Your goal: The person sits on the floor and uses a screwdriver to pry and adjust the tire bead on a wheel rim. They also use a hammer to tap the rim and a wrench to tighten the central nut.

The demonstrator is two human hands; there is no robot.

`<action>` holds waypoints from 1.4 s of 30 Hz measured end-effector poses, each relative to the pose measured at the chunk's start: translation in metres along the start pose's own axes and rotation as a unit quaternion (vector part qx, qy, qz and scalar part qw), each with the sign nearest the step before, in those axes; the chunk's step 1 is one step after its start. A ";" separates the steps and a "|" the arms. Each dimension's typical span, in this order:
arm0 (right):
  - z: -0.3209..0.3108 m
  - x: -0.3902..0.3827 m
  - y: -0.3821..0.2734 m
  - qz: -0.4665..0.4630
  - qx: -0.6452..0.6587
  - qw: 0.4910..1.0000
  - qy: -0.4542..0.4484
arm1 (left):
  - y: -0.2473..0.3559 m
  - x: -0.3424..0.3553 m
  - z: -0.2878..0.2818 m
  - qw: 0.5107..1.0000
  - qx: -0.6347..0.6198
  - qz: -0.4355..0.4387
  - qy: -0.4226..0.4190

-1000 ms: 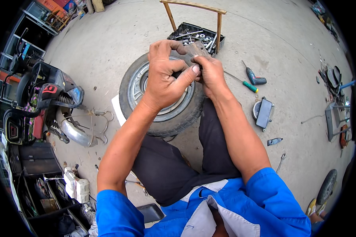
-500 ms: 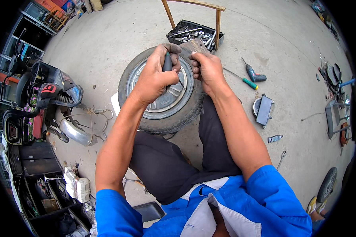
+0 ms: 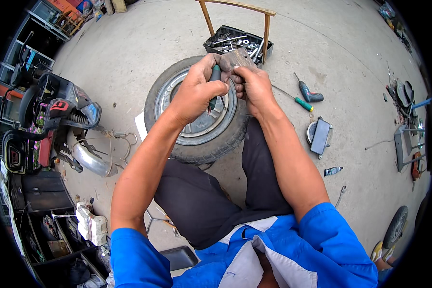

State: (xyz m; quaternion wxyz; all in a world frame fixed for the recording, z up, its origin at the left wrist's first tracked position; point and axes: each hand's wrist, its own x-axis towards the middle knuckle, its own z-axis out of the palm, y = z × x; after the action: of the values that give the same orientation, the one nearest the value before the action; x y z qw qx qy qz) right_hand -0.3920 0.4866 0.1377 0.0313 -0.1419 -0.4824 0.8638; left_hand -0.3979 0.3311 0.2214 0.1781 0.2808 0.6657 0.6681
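My left hand (image 3: 200,90) is closed around a tool with a dark handle and green end (image 3: 216,73); its working end is hard to make out. Close beside it, my right hand (image 3: 255,91) has its fingers curled in a pinch, with the fingertips of both hands nearly meeting. Whatever sits in that pinch is too small to name. Below both hands a wheel with a black tyre (image 3: 216,150) and grey metal hub (image 3: 197,126) lies flat between my knees. A worn wooden board (image 3: 240,56) shows just beyond my fingers.
Past the wheel stands a black toolbox (image 3: 209,46) of metal parts under a wooden frame (image 3: 267,33). On the right floor lie a green-handled screwdriver (image 3: 304,104), a power driver (image 3: 310,94), a phone-like dark slab (image 3: 320,136) and a tube (image 3: 333,171). Scooter parts (image 3: 65,108) crowd the left.
My left hand has shifted right, toward my right hand, and tilted so more of the tool's handle shows. My right hand has hardly moved.
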 end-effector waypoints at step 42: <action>0.000 -0.006 -0.005 0.015 -0.038 0.999 -0.027 | 0.009 -0.083 0.008 0.955 -0.066 0.013 0.290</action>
State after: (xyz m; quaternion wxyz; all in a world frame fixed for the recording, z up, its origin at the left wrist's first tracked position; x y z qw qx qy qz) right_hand -0.3864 0.4880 0.1438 -0.0003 -0.1265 -0.5134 0.8488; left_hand -0.3273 0.2860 0.2184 -0.0129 0.0716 0.6397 0.7652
